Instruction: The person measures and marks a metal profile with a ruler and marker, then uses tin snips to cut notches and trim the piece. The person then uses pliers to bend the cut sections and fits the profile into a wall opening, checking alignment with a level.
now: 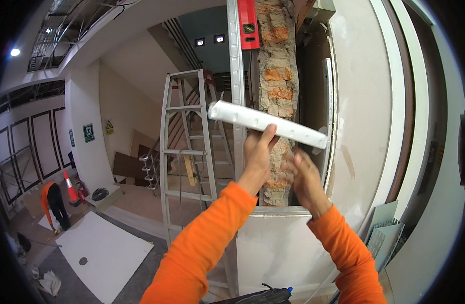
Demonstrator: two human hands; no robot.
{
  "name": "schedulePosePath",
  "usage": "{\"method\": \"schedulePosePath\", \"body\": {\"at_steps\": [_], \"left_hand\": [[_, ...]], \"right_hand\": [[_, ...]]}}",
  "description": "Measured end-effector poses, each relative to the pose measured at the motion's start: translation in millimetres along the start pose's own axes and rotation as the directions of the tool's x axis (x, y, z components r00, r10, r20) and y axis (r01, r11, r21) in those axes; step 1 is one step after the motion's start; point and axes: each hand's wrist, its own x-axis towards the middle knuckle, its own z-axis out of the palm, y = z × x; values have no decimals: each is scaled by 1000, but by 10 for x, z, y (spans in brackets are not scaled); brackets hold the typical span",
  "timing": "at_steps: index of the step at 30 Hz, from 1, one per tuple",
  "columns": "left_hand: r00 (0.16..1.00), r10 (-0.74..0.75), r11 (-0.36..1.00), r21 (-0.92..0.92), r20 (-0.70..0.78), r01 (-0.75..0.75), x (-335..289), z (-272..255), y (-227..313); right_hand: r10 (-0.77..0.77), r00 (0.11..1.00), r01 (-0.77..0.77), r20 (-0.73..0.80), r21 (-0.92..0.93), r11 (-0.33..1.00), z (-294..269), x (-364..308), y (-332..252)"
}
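A short length of pale metal channel [258,119], with dimples along its face, slants across the wall opening, its left end higher. My left hand [259,157] grips it from below near the middle, thumb over its lower edge. Just beneath its right part is my right hand [306,177], fingers loosely bent, apart and blurred by motion; nothing shows in it. Behind both hands runs a strip of exposed brick and mortar [279,76]. An upright metal stud [235,55] stands left of the brick, with a red spirit level [248,30] against it.
An aluminium stepladder [166,152] stands left, before a staircase. A white board with a hole [103,253] lies on the floor. Farther left, a person in orange [56,202] bends over near a traffic cone [70,190]. Metal strips [384,235] lean at the lower right.
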Motion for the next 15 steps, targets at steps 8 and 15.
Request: {"method": "schedulePosePath", "body": {"at_steps": [8,15], "left_hand": [[958,-172,984,-11,229,179,1135,323,-341],[952,-212,955,252,222,154,1663,529,-206]], "right_hand": [[-351,920,384,-174,220,897,-190,1467,-507],[-485,859,510,-164,192,839,-212,2131,-772]]}}
